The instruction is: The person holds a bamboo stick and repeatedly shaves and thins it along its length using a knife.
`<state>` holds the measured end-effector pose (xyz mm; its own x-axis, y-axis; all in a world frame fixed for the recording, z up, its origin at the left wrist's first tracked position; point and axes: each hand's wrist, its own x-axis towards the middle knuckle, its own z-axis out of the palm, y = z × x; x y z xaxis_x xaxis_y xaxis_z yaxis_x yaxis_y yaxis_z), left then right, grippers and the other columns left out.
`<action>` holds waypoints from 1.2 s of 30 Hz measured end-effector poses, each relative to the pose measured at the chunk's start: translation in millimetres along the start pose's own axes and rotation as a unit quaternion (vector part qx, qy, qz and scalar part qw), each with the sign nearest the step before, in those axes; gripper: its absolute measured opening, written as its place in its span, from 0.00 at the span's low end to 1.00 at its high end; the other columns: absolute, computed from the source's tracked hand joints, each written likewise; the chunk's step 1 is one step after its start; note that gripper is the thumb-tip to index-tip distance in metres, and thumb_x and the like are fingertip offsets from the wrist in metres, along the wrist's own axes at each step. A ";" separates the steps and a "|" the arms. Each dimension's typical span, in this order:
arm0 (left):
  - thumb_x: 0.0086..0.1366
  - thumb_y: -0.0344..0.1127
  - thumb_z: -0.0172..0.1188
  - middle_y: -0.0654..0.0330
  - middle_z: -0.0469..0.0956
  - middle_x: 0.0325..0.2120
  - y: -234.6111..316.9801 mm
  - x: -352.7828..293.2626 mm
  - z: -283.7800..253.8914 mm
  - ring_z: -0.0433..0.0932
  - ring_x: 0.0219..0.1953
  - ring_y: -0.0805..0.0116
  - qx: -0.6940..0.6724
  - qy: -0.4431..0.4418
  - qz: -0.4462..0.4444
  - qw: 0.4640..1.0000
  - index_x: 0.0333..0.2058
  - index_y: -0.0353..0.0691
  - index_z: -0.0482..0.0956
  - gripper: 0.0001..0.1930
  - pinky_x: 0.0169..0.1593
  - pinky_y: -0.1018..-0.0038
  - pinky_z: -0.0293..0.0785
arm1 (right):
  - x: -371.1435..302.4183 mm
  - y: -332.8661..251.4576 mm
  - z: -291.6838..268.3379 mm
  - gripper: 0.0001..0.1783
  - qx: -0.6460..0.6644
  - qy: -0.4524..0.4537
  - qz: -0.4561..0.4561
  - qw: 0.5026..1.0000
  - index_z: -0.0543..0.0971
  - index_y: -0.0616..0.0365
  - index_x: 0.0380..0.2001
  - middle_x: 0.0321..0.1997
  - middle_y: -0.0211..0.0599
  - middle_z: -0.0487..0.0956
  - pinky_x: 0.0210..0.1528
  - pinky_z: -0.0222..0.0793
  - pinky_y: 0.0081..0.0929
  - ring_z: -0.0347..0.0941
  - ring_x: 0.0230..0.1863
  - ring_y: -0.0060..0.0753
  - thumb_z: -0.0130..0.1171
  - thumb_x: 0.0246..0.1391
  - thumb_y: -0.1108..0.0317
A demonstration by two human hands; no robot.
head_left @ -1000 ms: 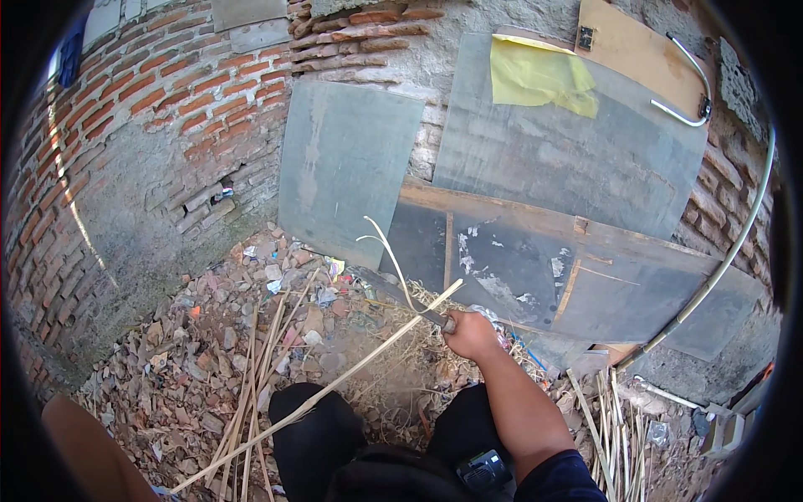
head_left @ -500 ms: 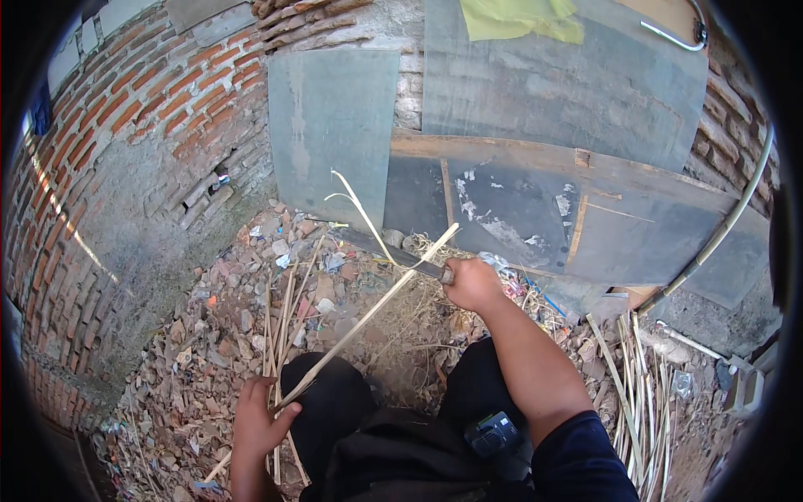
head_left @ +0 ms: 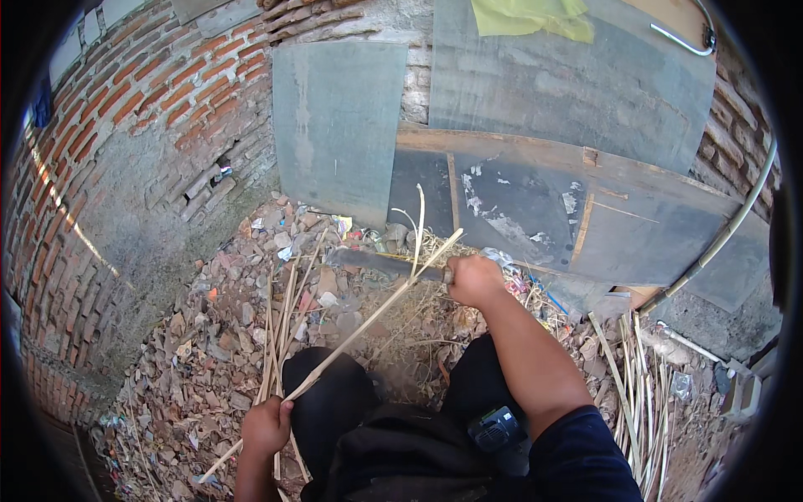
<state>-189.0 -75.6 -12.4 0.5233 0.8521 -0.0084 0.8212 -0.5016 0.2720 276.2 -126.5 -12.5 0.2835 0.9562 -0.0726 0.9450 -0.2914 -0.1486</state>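
My left hand (head_left: 266, 427) is closed around the lower part of a long pale bamboo strip (head_left: 355, 335), which slants up to the right across my left knee. In my right hand (head_left: 475, 280) is the handle of a long-bladed knife (head_left: 381, 263), its dark blade pointing left. The blade crosses the strip near its far end. A thin curled shaving (head_left: 419, 219) stands up from the strip at the blade.
Several bamboo strips (head_left: 283, 322) lie on the rubble left of my knees, and another bundle (head_left: 640, 402) lies at the right. Broken stones (head_left: 192, 368) cover the ground. Grey panels (head_left: 335, 125) and a brick wall (head_left: 125, 151) stand ahead and left. A pole (head_left: 723, 238) leans at right.
My left hand has closed into a fist around the strip and sits slightly lower. The shaving has swung more upright and to the right. The knife blade lies flatter.
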 end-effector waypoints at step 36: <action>0.74 0.46 0.52 0.40 0.75 0.19 -19.5 -16.1 -5.2 0.77 0.26 0.34 -0.086 -0.022 0.011 0.996 0.25 0.34 0.74 0.23 0.31 0.49 0.71 | 10.9 26.4 17.3 0.13 0.066 0.111 0.097 0.987 0.81 0.54 0.36 0.37 0.50 0.85 0.48 0.78 0.50 0.82 0.42 0.55 0.63 0.46 0.63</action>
<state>-214.6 -78.8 -12.6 0.5531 0.8321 -0.0412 0.7603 -0.4839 0.4333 301.4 -124.2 -34.3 0.4988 0.8604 0.1043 0.8447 -0.4556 -0.2809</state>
